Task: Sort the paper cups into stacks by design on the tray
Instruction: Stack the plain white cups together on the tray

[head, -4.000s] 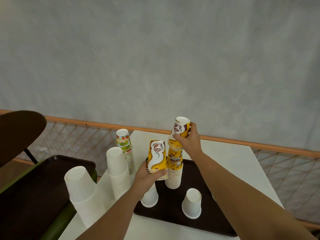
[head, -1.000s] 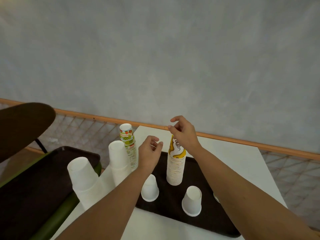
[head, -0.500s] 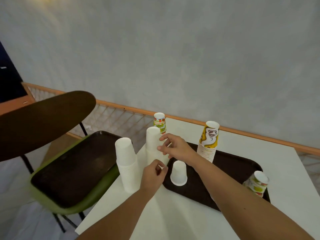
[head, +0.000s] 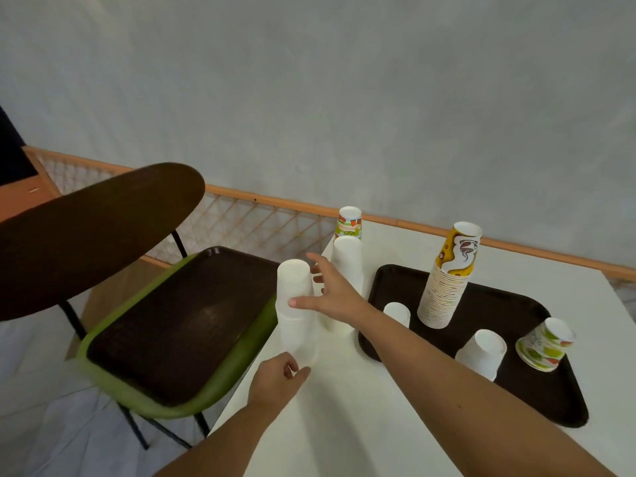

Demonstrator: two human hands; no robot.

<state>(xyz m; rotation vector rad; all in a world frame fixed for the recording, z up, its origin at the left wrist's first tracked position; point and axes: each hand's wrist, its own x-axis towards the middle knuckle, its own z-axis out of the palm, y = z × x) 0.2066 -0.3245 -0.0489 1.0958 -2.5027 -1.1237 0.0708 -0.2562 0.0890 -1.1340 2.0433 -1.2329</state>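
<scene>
The biggest risk lies with the near white stack [head: 293, 282], which stands off the tray [head: 509, 304] at the very left edge of the bench [head: 344, 411]. The right hand [head: 332, 296] is spread, with its thumb on the front of the stack and its fingers reaching round the far side. The left hand [head: 277, 378] sits loosely curled at the base, and it cannot be told whether it actually holds it. The stack is tall and shows a step halfway up, so a lift from the top alone could split it. A sideways nudge could send cups over the edge onto the second tray [head: 179, 321] on the chair [head: 137, 397]. The far white stack [head: 348, 259] stands just beside the back of the right hand and could be knocked. The right forearm also passes close over the small white cup [head: 397, 313] and near the tall, slightly leaning yellow stack [head: 444, 297].

Three stacks stand on the bench off the tray: two plain white ones and one fruit-print stack [head: 349, 223]. Four items are on the tray:
- the single yellow stack
- two upturned plain white cups, the small one and a nearer white cup [head: 481, 352]
- one short tilted fruit-print pile [head: 542, 346]

There are two trays, one chair and two hands. The number of cups within each stack cannot be counted.
</scene>
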